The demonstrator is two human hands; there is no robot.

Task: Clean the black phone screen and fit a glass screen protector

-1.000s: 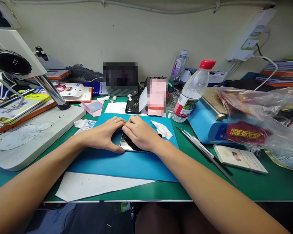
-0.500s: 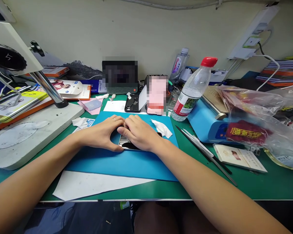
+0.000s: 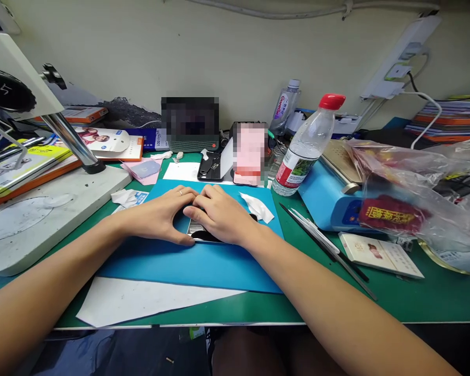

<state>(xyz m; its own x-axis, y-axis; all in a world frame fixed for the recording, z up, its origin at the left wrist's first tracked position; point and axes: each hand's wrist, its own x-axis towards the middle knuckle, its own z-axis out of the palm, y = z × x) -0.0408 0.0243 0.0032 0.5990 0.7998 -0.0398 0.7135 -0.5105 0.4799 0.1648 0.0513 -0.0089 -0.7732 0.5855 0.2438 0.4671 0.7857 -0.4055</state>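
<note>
A phone (image 3: 207, 235) with a dark, glossy face lies crosswise on the blue mat (image 3: 156, 261), mostly covered by my hands. My left hand (image 3: 166, 211) spans its left end, thumb on the near edge and fingers at the far edge. Over the phone's middle rests my right hand (image 3: 221, 214), its fingers curled in and its thumb pointing left against the left fingertips. Whatever the right fingers pinch is hidden. A crumpled white tissue (image 3: 257, 206) is just beyond the right hand.
A water bottle (image 3: 307, 149) with a red cap stands behind, right of the mat. Tweezers and thin tools (image 3: 329, 245) lie near a blue machine (image 3: 325, 198). On the left is a microscope stand (image 3: 62, 224). Another phone (image 3: 250, 156) leans at the back.
The whole view has shifted slightly left. Both hands keep nearly the same pose on the phone.
</note>
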